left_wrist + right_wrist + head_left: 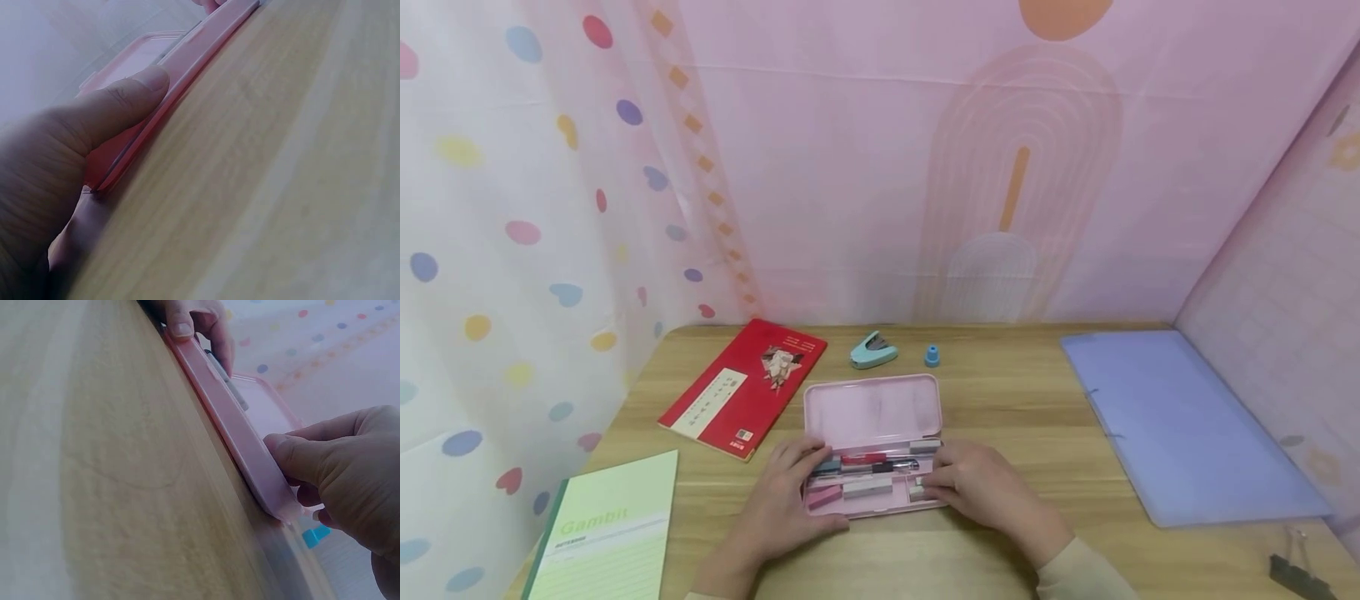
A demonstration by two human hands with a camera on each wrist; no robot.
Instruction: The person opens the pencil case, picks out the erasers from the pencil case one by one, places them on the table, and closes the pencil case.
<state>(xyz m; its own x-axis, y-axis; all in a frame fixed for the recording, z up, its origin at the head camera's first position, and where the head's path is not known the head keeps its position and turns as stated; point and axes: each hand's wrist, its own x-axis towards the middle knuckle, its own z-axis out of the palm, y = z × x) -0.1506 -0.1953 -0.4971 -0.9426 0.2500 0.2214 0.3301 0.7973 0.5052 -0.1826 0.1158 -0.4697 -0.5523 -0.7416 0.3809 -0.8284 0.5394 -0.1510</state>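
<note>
An open pink pencil case (872, 410) lies on the table, its lid tipped back. Inside are a red pen (863, 459), a dark-gripped clear pen (887, 468), a pink eraser (824, 497), a long whitish block (867, 487) and a grey block (925, 447). My left hand (782, 500) grips the case's left end, with the thumb (134, 97) against its front wall. At the right end, my right hand (981, 483) pinches a small whitish block (917, 492) in the small front compartment; the fingers partly hide it.
Behind the case are a light blue stapler (872, 352) and a small blue cap-like piece (932, 357). A red booklet (745, 387) and a green notebook (610, 525) lie left. On the right lie a blue folder (1195, 425) and a black binder clip (1300, 575).
</note>
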